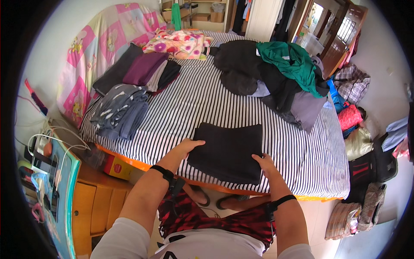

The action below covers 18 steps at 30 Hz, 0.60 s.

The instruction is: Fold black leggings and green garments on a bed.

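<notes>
A folded black cloth garment [228, 152] lies near the front edge of a bed with a black-and-white striped sheet [190, 97]. My left hand [190, 147] grips its left side, the thumb on top and the fingers hidden under it. On the right side, my right hand [263, 162] holds the edge in the same way. Folded clothes lie at the bed's left: grey patterned trousers [119, 110], a purple garment [145, 68] and dark ones beside it. A loose heap with a green garment [291, 64] and black clothing [236, 68] lies at the back right.
A pink patterned cloth [110, 42] covers the headboard at the left. A flowered fleece [179, 43] lies at the bed's far end. A wooden drawer cabinet [82, 207] stands at the lower left. Bags and clothes, including a plaid bag [343, 220], stand along the right wall.
</notes>
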Each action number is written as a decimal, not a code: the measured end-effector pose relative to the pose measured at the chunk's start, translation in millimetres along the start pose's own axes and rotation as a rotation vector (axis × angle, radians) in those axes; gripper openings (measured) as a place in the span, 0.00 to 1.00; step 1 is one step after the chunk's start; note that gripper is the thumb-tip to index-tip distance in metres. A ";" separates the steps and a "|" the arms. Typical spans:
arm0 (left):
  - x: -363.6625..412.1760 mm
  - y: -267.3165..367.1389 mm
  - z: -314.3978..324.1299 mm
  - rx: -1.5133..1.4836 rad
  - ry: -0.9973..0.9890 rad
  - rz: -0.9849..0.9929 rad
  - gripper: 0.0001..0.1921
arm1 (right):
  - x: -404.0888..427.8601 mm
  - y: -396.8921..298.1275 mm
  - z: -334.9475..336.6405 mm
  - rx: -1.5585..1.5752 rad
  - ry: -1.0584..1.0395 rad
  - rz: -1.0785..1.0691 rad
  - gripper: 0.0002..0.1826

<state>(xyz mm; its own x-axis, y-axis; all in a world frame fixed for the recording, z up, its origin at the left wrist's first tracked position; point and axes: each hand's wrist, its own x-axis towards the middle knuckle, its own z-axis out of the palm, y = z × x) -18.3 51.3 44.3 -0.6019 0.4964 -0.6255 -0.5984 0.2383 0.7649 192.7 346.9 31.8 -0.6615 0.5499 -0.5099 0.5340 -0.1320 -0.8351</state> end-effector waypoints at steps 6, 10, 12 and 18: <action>3.5 19.5 -2.8 0.005 -0.111 0.005 0.35 | 14.8 -18.3 -12.4 0.226 -0.192 -0.019 0.30; 4.8 37.5 -6.0 0.013 -0.150 0.307 0.33 | 8.5 -47.7 -20.7 0.134 -0.160 -0.348 0.25; -4.3 47.8 -4.3 0.033 -0.195 0.438 0.33 | 0.3 -64.4 -24.7 0.026 -0.064 -0.516 0.26; -17.1 57.0 -9.3 0.894 0.166 1.321 0.21 | 21.9 -43.5 -52.9 -0.184 0.166 -1.109 0.15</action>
<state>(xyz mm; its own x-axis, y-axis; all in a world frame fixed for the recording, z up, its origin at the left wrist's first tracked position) -47.0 48.6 97.1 -0.5055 0.6629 0.5523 0.8139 0.1539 0.5602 182.8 408.4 67.9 -0.7471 0.3925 0.5365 -0.2244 0.6109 -0.7593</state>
